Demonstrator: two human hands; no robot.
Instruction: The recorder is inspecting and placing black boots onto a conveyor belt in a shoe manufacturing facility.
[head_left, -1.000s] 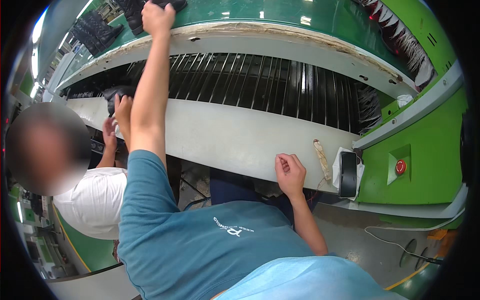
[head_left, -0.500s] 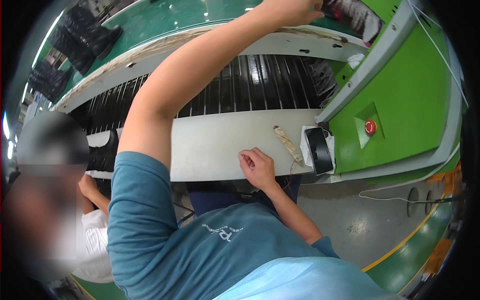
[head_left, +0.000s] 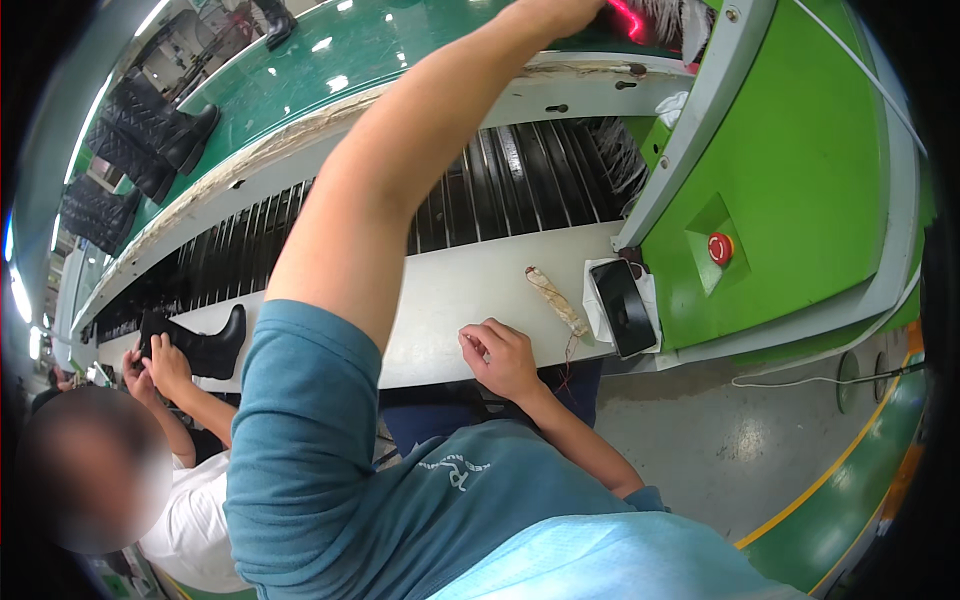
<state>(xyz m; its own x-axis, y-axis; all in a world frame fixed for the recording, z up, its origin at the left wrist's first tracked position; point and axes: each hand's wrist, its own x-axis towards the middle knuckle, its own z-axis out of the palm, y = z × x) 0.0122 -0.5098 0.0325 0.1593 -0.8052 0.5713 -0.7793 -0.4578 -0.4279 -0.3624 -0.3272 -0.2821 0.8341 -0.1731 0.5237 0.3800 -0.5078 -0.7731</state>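
My left arm stretches far across the bench to the top edge. My left hand (head_left: 562, 14) is cut off there, its fingers mostly out of view, close to a glowing red strip (head_left: 630, 20) and a grey-white furry piece (head_left: 680, 25). Over the pale work board (head_left: 450, 300) rests my right hand (head_left: 499, 357), fingers curled in and nothing visible in them. Just right of it lies a cream wrapped stick (head_left: 556, 300) with reddish thread trailing from its near end. A dark phone (head_left: 622, 308) sits on white paper beside the stick.
A green machine panel with a red push button (head_left: 720, 249) stands at right. Behind the board run dark slats (head_left: 500, 180) and a green conveyor (head_left: 370, 45) carrying black boots (head_left: 150, 130). At left, a co-worker's hands (head_left: 165, 365) hold a black boot (head_left: 215, 345).
My view has shifted, moving the bench left in the picture. My left hand has slipped further past the top edge, and the red glow now shows. The co-worker's boot has come into fuller view.
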